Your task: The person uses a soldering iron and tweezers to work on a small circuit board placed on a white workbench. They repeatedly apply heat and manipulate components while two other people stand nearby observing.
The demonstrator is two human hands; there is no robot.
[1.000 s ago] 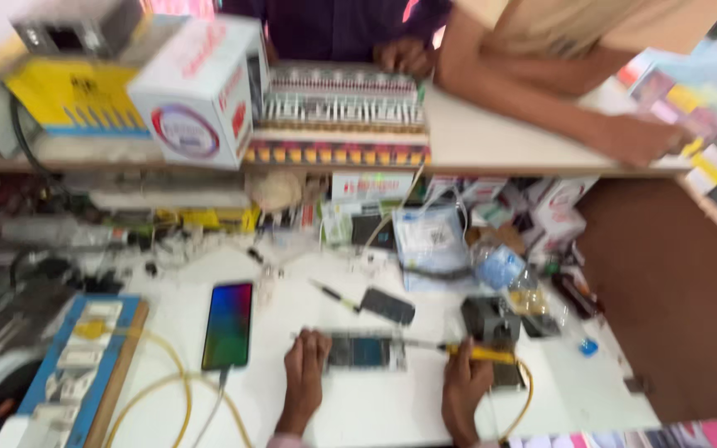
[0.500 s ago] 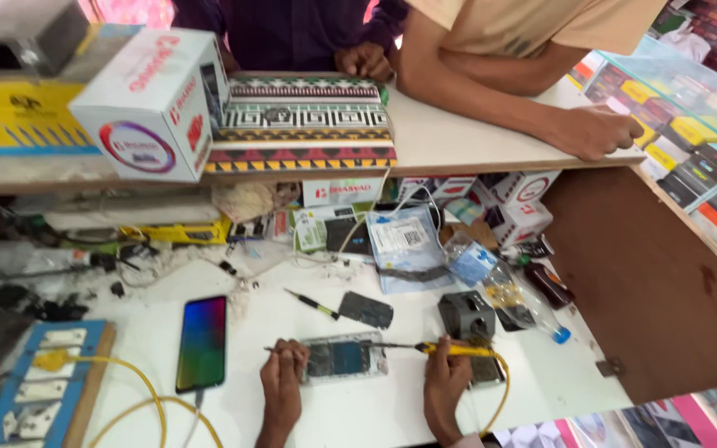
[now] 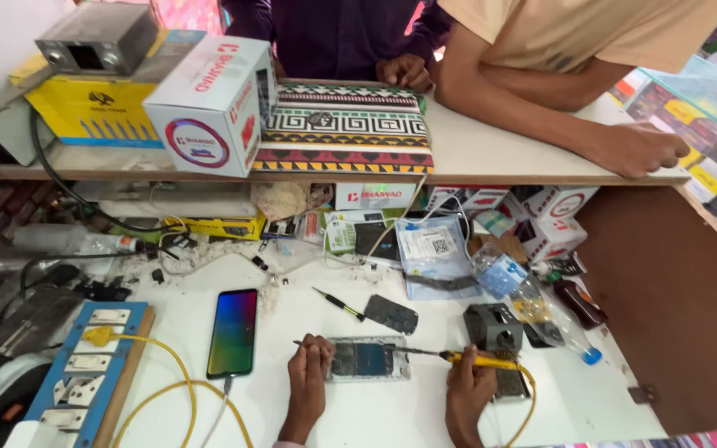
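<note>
Opened phone (image 3: pixel 368 359) between both hands, left hand (image 3: pixel 309 365) pinching tweezers, right hand (image 3: pixel 468 383) gripping yellow soldering iron (image 3: pixel 466 358).

opened phone (image 3: pixel 368 359) between hands, screwdriver (image 3: pixel 338 304) behind

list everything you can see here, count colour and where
opened phone: 1, grey-blue insides, on the white worktop between the hands
soldering iron: 1, yellow handle, tip over the opened phone
lit phone: 1, rainbow screen, left of the opened phone, cable plugged in
small screwdriver: 1, green and black, behind the opened phone
dark cover piece: 1, beside the screwdriver
switch board: 1, blue, left edge
white carton: 1, red print, on the upper counter
yellow box: 1, left of the carton
patterned pouch: 1, multicoloured, on the counter
other people: 2, leaning on the counter's far side
left hand: 1, steadying the phone's left end
right hand: 1, holding the soldering iron
</note>
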